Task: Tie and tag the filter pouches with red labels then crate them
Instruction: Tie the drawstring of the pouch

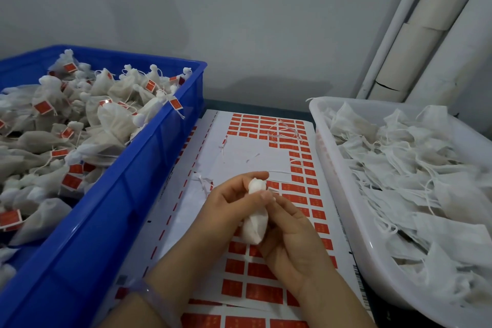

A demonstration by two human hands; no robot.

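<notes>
Hands are held together above the work surface, both closed on one small white fabric filter pouch [255,221]. The left hand [226,210] is reached in from the lower left, a translucent bangle [150,294] being worn at its wrist. Its fingers are curled round the gathered neck of the pouch, with the forefinger arched over the top. The right hand [292,245] is set just below and to the right, and the pouch's lower body is cradled in its curled fingers. The pouch is held nearly upright between the two hands, neck away from the person; whether a knot is tied cannot be told. Beneath the hands a white backing sheet [239,152] of red rectangular labels [263,293] is spread. Left of the left hand a blue plastic crate [106,221] is heaped with tied, red-tagged pouches [111,117]. Right of the right hand a white plastic tray [332,168] is filled with flat untied pouches [426,181].
</notes>
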